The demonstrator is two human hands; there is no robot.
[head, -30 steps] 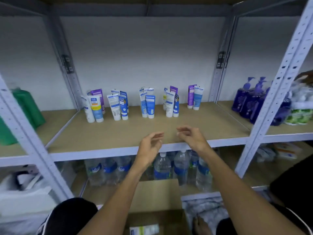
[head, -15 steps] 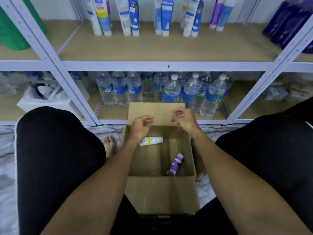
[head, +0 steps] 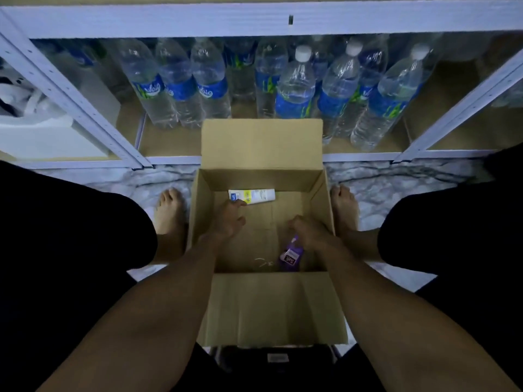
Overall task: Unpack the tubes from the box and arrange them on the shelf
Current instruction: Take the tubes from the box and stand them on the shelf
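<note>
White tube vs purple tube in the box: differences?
Colour: white tube has a yellow-blue label; purple tube a pale one. Pose: white tube lies crosswise at the box's far wall; purple tube lengthwise by the near wall. Contact: left hand touches the white tube's end; right hand covers the purple tube's far end. Both lie flat in the box.

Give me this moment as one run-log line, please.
phase: unpacking | box: open, two tubes inside | left hand: at white tube, grip unclear | right hand: over purple tube, grip unclear
</note>
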